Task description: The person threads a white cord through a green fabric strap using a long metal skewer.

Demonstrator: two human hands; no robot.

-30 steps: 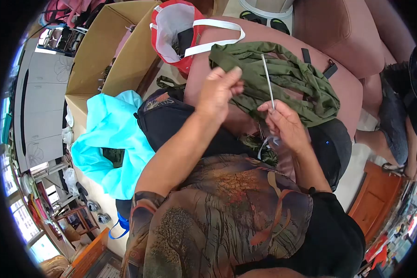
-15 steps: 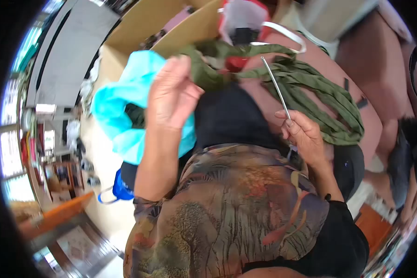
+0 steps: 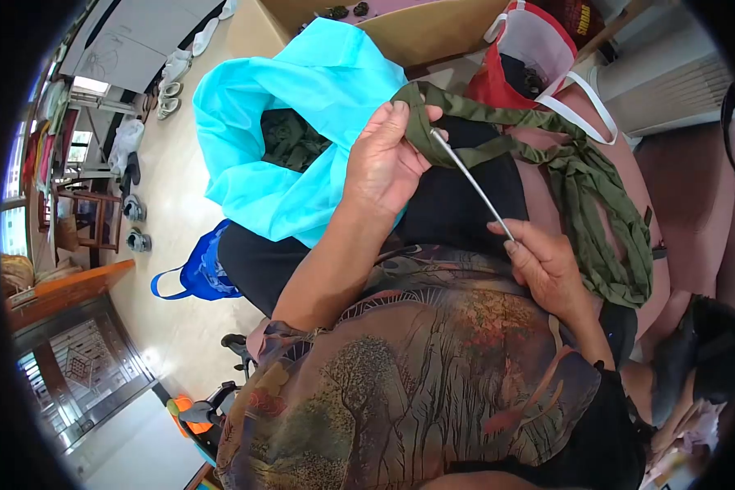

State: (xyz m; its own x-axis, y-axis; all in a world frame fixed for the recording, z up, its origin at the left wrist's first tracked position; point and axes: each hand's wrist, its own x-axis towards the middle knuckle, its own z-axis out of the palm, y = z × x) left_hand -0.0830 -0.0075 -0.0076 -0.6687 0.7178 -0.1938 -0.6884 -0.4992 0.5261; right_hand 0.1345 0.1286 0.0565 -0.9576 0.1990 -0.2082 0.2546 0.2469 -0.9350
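Observation:
My left hand (image 3: pixel 377 163) is closed on a dark green fabric strip (image 3: pixel 419 122), pinching it between thumb and fingers. In my right hand (image 3: pixel 549 268) is a slim silvery metal rod (image 3: pixel 475 185), gripped near its lower end by thumb and fingers. The rod slants up to the left, and its small tip lies against the strip beside my left fingers. From there the strip runs right into a loose bundle of green strips (image 3: pixel 600 224) draped at my right. A turquoise cloth bag (image 3: pixel 241 94) on my left gapes around crumpled dark green fabric (image 3: pixel 290 139).
Beyond my lap stand a cardboard box (image 3: pixel 416 37) and a red bag (image 3: pixel 483 82) with white handles. A blue bag (image 3: pixel 211 260) hangs at my left thigh. Pink-brown sofa seating (image 3: pixel 686 196) extends right. Shoes (image 3: pixel 168 98) line the floor far left.
My left hand, raised and holding no strip before, now grips the green strip. The rod's tip has come to the strip. The view has shifted, showing more of the turquoise bag's opening.

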